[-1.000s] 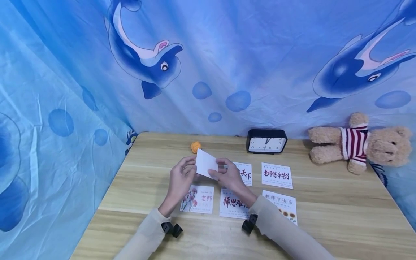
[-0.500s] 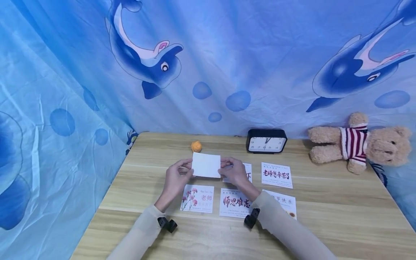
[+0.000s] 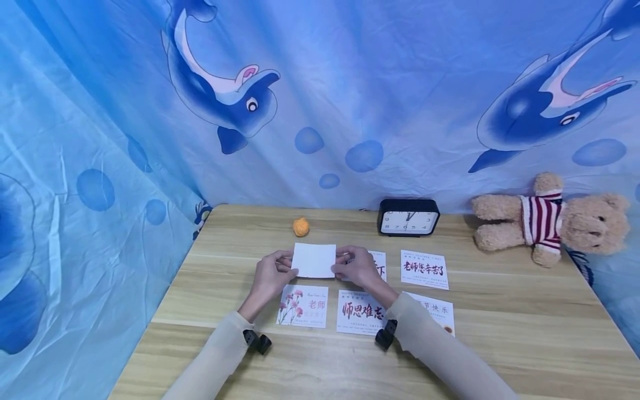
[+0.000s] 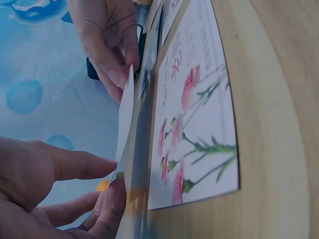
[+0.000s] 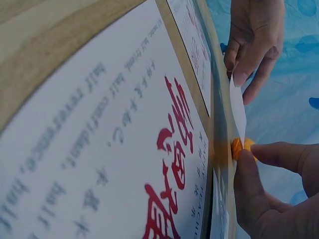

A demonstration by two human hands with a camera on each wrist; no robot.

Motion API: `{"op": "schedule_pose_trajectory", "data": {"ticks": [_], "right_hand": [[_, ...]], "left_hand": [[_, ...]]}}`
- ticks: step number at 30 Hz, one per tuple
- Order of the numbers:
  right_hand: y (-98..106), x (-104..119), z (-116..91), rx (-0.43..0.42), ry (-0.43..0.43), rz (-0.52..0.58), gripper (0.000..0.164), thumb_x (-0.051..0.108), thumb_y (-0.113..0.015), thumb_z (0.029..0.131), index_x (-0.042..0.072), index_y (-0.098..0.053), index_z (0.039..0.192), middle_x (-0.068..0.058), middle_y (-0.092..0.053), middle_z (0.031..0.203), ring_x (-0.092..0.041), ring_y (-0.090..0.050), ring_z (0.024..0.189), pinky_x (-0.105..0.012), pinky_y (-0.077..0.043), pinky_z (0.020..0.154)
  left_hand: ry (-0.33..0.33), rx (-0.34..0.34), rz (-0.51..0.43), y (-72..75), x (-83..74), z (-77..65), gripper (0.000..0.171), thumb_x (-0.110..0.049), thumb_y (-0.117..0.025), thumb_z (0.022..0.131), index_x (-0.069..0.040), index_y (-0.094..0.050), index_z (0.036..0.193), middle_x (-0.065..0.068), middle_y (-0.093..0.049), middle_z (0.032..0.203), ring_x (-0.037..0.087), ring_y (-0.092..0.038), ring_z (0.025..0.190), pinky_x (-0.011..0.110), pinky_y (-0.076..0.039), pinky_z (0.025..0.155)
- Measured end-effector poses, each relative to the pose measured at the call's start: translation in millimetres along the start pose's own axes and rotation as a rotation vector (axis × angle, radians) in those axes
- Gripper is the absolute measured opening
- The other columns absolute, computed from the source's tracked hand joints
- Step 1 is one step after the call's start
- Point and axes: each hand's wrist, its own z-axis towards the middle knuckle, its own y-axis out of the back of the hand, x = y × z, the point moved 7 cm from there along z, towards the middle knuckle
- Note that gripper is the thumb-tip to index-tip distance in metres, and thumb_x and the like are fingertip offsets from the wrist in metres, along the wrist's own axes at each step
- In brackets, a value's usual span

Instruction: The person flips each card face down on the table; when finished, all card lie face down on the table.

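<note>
Left hand (image 3: 271, 273) and right hand (image 3: 359, 268) each pinch one side edge of a blank-faced white card between thumb and fingers; neither hand is free. Backdrop: blue dolphin-print curtain (image 3: 420, 105). Below it, wood-grain table (image 3: 310, 366). Striped-shirt teddy bear (image 3: 542, 219) lies on its side at the far right; black-framed clock (image 3: 408, 218) stands near the rear edge. Printed greeting cards lie flat nearer the person: carnation card (image 3: 302, 306), red-calligraphy card (image 3: 357, 311) beside it, another red-lettered card (image 3: 425, 269) behind to the right; two more are partly hidden by the right arm and hand. The white card (image 3: 314, 260) is held low over the table, behind the carnation card; wrist views show it edge-on and slightly bowed. Judgement: light, thin, moderately stiff, likely to crease if squeezed inward, perhaps slick-faced. Opposite side edges seem the best hold, with light, even pressure. Smallest: orange ball (image 3: 301, 226), just behind the white card.
</note>
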Motion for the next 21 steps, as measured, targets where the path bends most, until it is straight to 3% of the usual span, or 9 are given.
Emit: {"op": "schedule_pose_trajectory", "data": {"ticks": [8, 21], "right_hand": [[-3.8, -1.4, 0.9, 0.043, 0.014, -0.008, 0.049, 0.007, -0.080, 0.088, 0.000, -0.066, 0.134, -0.012, -0.074, 0.105, -0.016, -0.075, 0.081, -0.029, -0.066, 0.076], [-2.3, -8.1, -4.2, 0.059, -0.064, -0.001, 0.044, 0.014, -0.079, 0.091, 0.003, -0.067, 0.133, -0.011, -0.076, 0.109, -0.015, -0.077, 0.087, -0.028, -0.066, 0.082]], "left_hand": [[0.009, 0.022, 0.035, -1.6, 6.0, 5.0, 0.048, -0.002, -0.082, 0.083, 0.001, -0.067, 0.129, 0.017, -0.073, 0.103, 0.020, -0.072, 0.084, 0.031, -0.064, 0.076], [0.013, 0.038, 0.114, -2.1, 10.3, 7.1, 0.041, -0.016, -0.079, 0.091, -0.001, -0.068, 0.128, 0.014, -0.074, 0.101, 0.020, -0.070, 0.088, 0.033, -0.062, 0.079]]}}
